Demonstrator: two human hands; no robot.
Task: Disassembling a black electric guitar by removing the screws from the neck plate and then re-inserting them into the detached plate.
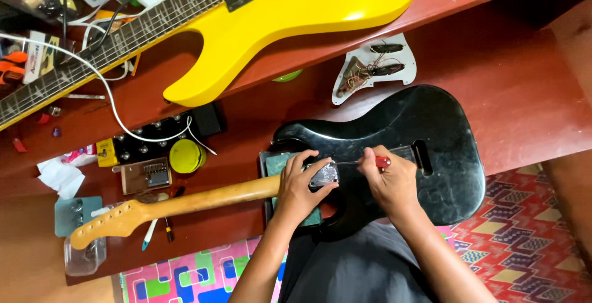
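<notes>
Bench (512, 93), red-brown wood, carrying all items below; landmark is the black guitar body (431, 149), face down, half on the person's lap at the near edge. Yellow guitar (308, 0): beyond the black body, across the bench. Wooden neck (185, 203): runs left from the black body, headstock overhanging. White pickguard (375, 67): just beyond the black body, wires exposed. Metal neck plate (324, 175): on the black body's heel, pinned flat under the left hand (299, 186), fingers pressed on it. Screwdriver (367, 162), red handle: pinched in the curled right hand (391, 182), tip at the plate's edge. Risks, judged: tip slipping off a screw head would gouge the glossy finish or jab the left fingers close by; the unsupported neck could lever the joint; loose screws may roll off the body.
</notes>
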